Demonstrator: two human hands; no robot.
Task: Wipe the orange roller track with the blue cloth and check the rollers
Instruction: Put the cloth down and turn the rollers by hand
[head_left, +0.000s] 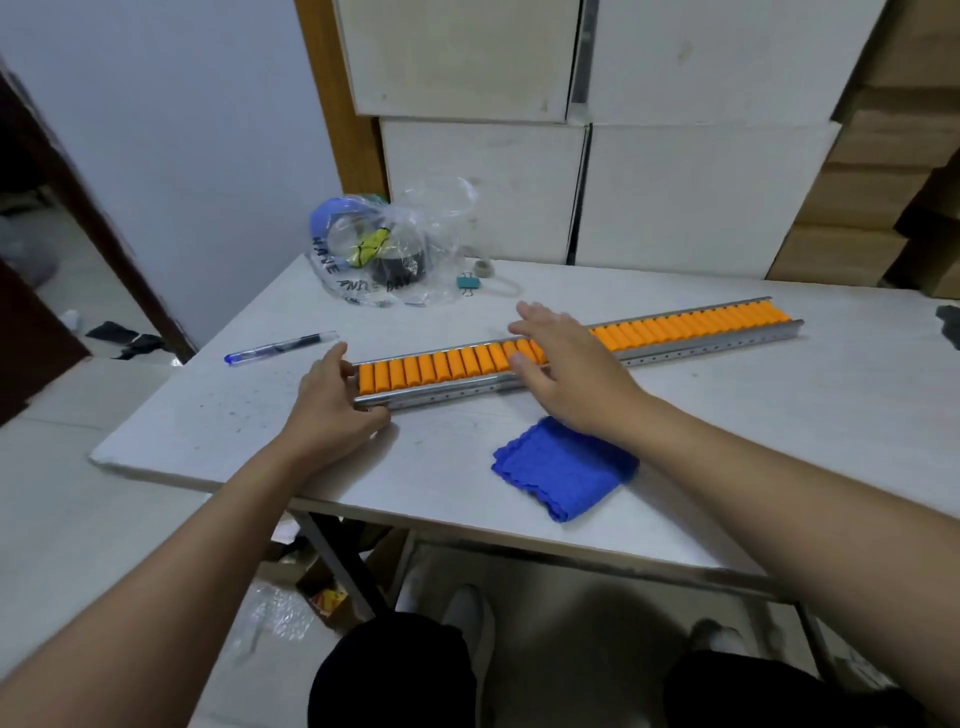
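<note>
Lying slantwise across the pale table (218, 415), the orange roller track (675, 328) runs from the near left toward the far right, its metal side rail facing the person; the left hand (332, 397) is at the track's near-left end, thumb and fingers curled around that end, thumb against the front rail and fingertips at the far edge, gripping it; the right hand (566, 364) is spread flat over the rollers around the middle of the track, fingers extended and apart, palm down, grasping nothing; whether the palm presses the rollers or floats just above them is hard to tell, as the hand is a little blurred; the blue cloth (563, 470) lies folded on the table just in front of the track, under the right wrist, near the table's front edge, in neither hand; behind the track sits a clear plastic bag (389, 249) with rolls of tape inside; a teal binder clip (469, 283) lies just right of it; a blue pen (280, 347) lies left of the track, beyond the left hand.
</note>
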